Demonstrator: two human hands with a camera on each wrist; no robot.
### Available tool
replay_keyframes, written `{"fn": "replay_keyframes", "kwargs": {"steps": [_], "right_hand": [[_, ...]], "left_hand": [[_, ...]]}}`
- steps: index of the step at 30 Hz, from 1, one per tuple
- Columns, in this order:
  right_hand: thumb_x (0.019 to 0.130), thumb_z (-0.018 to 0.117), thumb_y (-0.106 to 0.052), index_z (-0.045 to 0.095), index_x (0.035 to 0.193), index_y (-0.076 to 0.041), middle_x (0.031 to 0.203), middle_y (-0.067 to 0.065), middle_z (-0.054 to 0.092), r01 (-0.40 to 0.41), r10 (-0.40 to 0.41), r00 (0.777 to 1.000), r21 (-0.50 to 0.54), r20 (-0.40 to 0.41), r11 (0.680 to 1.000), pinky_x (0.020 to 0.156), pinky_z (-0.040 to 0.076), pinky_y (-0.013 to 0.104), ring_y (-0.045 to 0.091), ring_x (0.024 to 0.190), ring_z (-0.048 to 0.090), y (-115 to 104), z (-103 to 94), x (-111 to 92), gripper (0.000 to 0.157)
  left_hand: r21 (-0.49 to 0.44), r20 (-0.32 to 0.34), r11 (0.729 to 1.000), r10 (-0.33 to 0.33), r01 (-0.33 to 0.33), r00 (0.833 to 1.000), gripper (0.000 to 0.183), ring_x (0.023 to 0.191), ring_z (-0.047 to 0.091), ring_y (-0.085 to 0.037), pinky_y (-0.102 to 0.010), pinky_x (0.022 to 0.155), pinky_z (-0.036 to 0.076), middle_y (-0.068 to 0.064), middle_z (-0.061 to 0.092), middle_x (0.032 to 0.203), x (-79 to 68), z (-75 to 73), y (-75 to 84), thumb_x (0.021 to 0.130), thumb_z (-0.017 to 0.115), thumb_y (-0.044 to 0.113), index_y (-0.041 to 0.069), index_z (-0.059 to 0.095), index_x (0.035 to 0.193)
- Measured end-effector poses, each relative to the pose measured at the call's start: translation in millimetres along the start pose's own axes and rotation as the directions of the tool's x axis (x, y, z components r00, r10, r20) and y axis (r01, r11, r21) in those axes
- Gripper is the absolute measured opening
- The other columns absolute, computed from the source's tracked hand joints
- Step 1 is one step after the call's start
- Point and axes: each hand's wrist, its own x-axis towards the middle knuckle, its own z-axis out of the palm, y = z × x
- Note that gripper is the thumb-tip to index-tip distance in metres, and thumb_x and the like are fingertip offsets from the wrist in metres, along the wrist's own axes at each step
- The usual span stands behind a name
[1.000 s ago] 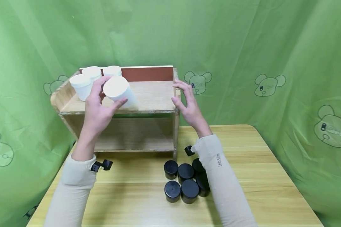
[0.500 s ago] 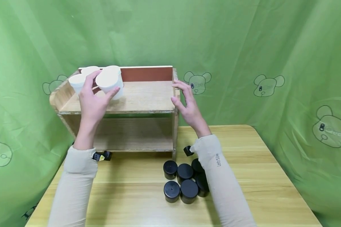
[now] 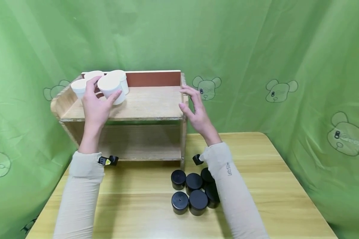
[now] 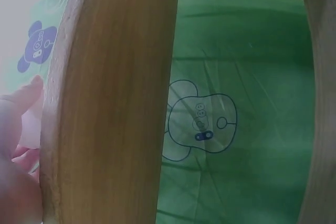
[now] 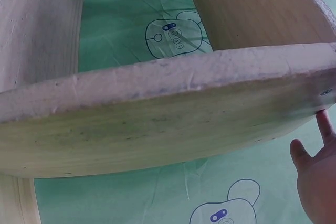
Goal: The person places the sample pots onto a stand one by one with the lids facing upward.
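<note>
My left hand (image 3: 95, 108) grips a white jar (image 3: 111, 88) between thumb and fingers over the left part of the wooden shelf's top board (image 3: 149, 103). Whether the jar's base touches the board I cannot tell. Close around it are other white jars: one (image 3: 78, 87) to the left, partly behind the fingers, one (image 3: 93, 74) at the back, and one (image 3: 123, 81) behind the held jar. My right hand (image 3: 198, 114) has its fingers extended, with fingertips at the shelf's right side panel (image 3: 183, 106); in the right wrist view a finger touches that wood.
Several black jars (image 3: 198, 200) stand grouped on the wooden table (image 3: 272, 186), partly behind the right sleeve. A lower board (image 3: 146, 141) runs beneath the shelf's top one. Green cloth (image 3: 242, 39) hangs behind and at the sides.
The left hand has carried the white jar left and slightly back, up close to the other white jars. My right hand stays at the shelf's side.
</note>
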Motion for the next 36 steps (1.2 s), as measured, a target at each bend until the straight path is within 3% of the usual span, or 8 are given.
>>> {"fn": "replay_keyframes", "kwargs": {"steps": [5,12,17,23,27,36], "right_hand": [[0.099,0.055,-0.022,0.045,0.148,-0.010,0.166,0.004,0.030,0.021,-0.021,1.000,0.008,-0.001,1.000,0.126,0.015,0.063,0.024,0.156,0.023,-0.8,1.3,2.3,0.052],[0.100,0.055,-0.030,0.046,0.148,-0.014,0.165,0.000,0.031,0.014,-0.014,1.000,-0.005,0.001,1.000,0.126,0.017,0.062,0.019,0.155,0.024,-0.3,1.7,4.4,0.051],[0.100,0.054,-0.025,0.046,0.148,-0.010,0.166,0.005,0.030,0.007,-0.007,1.000,0.000,0.003,1.000,0.127,0.016,0.061,0.023,0.156,0.023,-1.2,2.8,2.9,0.051],[0.100,0.052,-0.018,0.044,0.145,0.002,0.165,0.018,0.028,0.005,-0.005,1.000,0.025,-0.003,1.000,0.128,0.015,0.060,0.034,0.155,0.022,-25.3,1.8,-0.4,0.050],[0.100,0.051,-0.020,0.043,0.144,0.002,0.164,0.019,0.029,-0.008,0.008,1.000,0.032,0.006,0.999,0.128,0.015,0.059,0.032,0.156,0.023,-39.3,0.3,-3.4,0.050],[0.100,0.053,-0.020,0.045,0.147,-0.006,0.166,0.010,0.029,0.006,-0.006,1.000,0.013,0.000,1.000,0.128,0.016,0.058,0.028,0.156,0.023,-4.6,1.5,1.3,0.050]], "left_hand": [[0.028,0.005,0.999,-0.032,0.032,0.999,0.074,0.125,0.058,-0.020,-0.032,0.104,0.051,-0.009,0.061,0.143,3.3,-1.3,2.5,0.085,0.087,0.025,0.010,0.049,0.146],[0.048,0.007,0.998,-0.046,0.046,0.999,0.071,0.126,0.058,-0.022,-0.033,0.106,0.051,-0.011,0.059,0.143,4.1,-3.9,2.9,0.087,0.085,0.025,0.010,0.051,0.148],[0.047,0.017,0.996,-0.081,0.080,0.997,0.073,0.127,0.057,-0.025,-0.036,0.110,0.051,-0.011,0.057,0.146,1.9,-4.8,3.2,0.088,0.085,0.025,0.012,0.051,0.150],[0.059,0.005,0.995,-0.078,0.078,0.997,0.073,0.127,0.057,-0.025,-0.035,0.110,0.052,-0.012,0.056,0.148,3.6,-2.8,2.3,0.087,0.085,0.025,0.010,0.051,0.150],[0.051,-0.032,0.994,-0.094,0.095,0.995,0.073,0.127,0.058,-0.025,-0.033,0.111,0.050,-0.013,0.057,0.148,3.3,-0.7,0.8,0.088,0.085,0.023,0.006,0.048,0.149],[0.120,-0.037,0.987,-0.106,0.110,0.994,0.069,0.130,0.060,-0.029,-0.036,0.110,0.051,-0.015,0.056,0.150,1.4,3.1,-0.9,0.093,0.079,0.025,0.003,0.045,0.148]]}}
